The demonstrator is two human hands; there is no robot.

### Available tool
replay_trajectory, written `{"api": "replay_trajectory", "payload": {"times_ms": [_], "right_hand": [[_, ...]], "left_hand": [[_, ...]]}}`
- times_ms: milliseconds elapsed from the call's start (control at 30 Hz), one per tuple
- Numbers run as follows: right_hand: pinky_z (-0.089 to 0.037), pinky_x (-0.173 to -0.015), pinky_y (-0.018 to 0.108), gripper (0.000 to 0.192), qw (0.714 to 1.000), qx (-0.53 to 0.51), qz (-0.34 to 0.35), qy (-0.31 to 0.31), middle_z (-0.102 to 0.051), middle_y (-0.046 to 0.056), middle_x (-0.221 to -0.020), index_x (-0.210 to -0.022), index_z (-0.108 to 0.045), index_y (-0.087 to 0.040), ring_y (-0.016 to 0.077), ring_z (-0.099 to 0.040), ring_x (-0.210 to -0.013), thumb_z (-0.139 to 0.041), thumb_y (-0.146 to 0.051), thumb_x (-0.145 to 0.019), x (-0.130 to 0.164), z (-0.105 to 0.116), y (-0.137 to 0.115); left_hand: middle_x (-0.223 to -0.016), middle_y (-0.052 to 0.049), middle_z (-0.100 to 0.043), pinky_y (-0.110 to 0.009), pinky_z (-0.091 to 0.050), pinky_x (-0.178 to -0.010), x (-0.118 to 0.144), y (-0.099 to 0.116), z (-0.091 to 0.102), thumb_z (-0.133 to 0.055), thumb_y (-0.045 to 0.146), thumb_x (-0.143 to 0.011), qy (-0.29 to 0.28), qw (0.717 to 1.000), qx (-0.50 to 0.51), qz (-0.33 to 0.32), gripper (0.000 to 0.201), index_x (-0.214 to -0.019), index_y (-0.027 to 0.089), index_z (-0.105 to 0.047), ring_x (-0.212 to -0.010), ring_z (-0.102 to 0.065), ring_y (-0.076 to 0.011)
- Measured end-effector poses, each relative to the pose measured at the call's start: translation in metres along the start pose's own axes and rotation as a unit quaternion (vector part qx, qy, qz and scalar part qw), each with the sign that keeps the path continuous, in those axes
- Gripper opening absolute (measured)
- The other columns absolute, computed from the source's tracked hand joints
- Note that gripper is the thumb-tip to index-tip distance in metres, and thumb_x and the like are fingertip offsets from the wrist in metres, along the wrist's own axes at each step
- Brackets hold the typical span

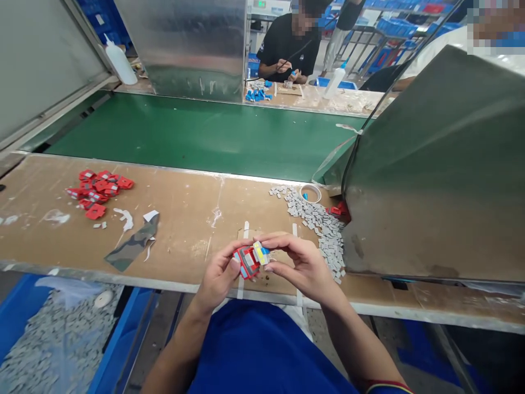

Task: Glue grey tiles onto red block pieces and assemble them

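Close to the table's front edge, my left hand (219,276) grips a small red toy part (245,262) with grey and light-blue areas. My right hand (301,265) pinches a small yellow, white and blue toy piece (261,253) between thumb and fingers. The two pieces touch or nearly touch; the exact contact is hidden. To the right of my right hand lies a spread of small grey plastic pieces (322,221). A heap of red toy parts (98,189) rests on the table's left side.
A green conveyor belt (197,137) runs behind the brown table (180,191). A metal panel (435,180) stands at right. A tape roll (310,193), a camouflage cloth strip (133,246) and a blue bin (118,339) of grey pieces are nearby. Across the belt sits a co-worker (289,49).
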State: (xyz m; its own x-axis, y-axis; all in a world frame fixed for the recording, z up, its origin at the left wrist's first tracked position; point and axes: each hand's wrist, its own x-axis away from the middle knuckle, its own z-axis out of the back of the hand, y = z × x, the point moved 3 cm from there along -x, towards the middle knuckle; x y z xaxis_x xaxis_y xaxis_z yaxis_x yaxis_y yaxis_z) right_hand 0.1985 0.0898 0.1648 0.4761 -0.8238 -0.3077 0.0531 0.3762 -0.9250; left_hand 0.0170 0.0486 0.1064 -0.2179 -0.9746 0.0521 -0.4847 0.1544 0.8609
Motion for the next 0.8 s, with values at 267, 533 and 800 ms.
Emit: {"api": "replay_trajectory", "payload": {"times_ms": [267,533,800], "right_hand": [[-0.062,-0.092,0.039,0.02,0.991,0.086,0.077,-0.06,-0.077,0.01,-0.123,-0.116,-0.072,-0.025,0.0232,-0.075,-0.11,-0.071,-0.031,-0.097,-0.003,0.013,0.001],[-0.062,-0.094,0.039,0.024,0.991,0.075,0.112,0.021,-0.078,0.01,-0.118,-0.124,-0.071,-0.028,0.0257,-0.074,-0.116,-0.063,-0.03,-0.102,0.005,0.0,0.017],[-0.061,-0.095,0.043,0.073,0.973,0.163,0.116,0.118,-0.055,0.013,-0.128,-0.159,-0.043,-0.034,0.0281,-0.063,-0.118,-0.075,-0.032,-0.094,0.017,-0.018,0.011]], "left_hand": [[-0.093,-0.011,-0.08,-0.031,-0.061,-0.065,-0.005,-0.006,-0.007,-0.075,0.06,-0.086,0.007,0.999,-0.029,0.023,0.063,-0.13,0.015,-0.067,-0.07,-0.075,-0.0212],[-0.087,-0.009,-0.079,-0.027,-0.06,-0.065,-0.002,0.001,-0.018,-0.077,0.06,-0.085,0.054,0.998,-0.009,0.026,0.06,-0.122,0.013,-0.071,-0.065,-0.072,-0.0159],[-0.128,-0.015,-0.075,-0.033,-0.064,-0.083,-0.003,0.007,-0.031,-0.067,0.06,-0.092,0.081,0.988,-0.123,-0.048,0.066,-0.144,0.02,-0.061,-0.103,-0.077,-0.0284]]}}
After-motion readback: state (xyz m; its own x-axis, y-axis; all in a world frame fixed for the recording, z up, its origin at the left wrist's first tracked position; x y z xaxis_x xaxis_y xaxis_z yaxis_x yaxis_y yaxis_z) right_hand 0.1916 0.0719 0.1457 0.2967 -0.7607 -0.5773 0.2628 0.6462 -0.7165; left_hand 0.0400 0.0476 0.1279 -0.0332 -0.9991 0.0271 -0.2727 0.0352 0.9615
